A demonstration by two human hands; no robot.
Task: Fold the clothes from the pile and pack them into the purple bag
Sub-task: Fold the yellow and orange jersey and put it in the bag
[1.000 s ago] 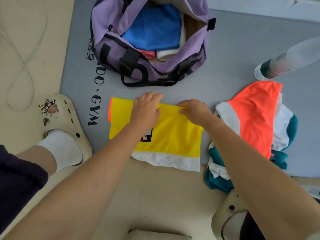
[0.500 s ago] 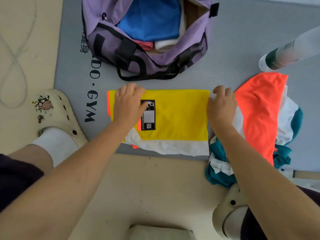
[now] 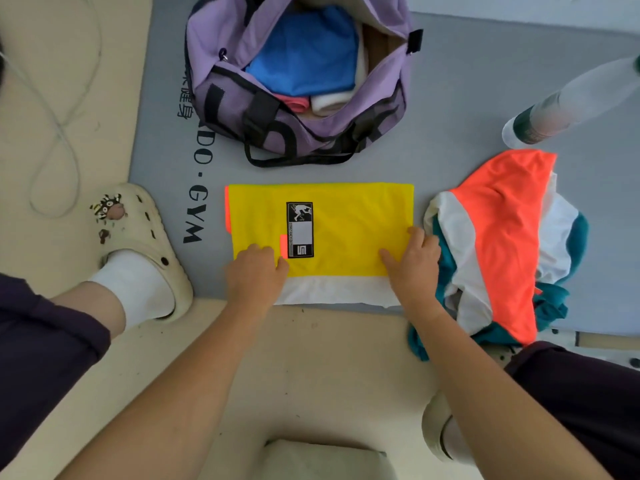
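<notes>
A folded yellow garment [image 3: 346, 230] with a white hem and a black label lies flat on the grey mat, just in front of the open purple bag [image 3: 225, 74]. My left hand [image 3: 254, 275] grips its near left corner, fingers curled on the fabric. At the near right corner my right hand [image 3: 414, 263] holds the cloth, thumb spread on the yellow. The bag holds a blue folded item [image 3: 304, 57], a pink one and a white one. The pile of clothes [image 3: 498, 237], orange, white and teal, lies right of the yellow garment.
A grey gym mat [image 3: 457, 98] with black lettering carries everything. A clear bottle [image 3: 561, 109] lies at the right. My feet in cream clogs [image 3: 138, 230] flank the work area. A thin cable [image 3: 52, 109] loops on the beige floor at left.
Both hands slid from the garment's far corners back to its near corners. The garment now lies flatter, with its label fully showing.
</notes>
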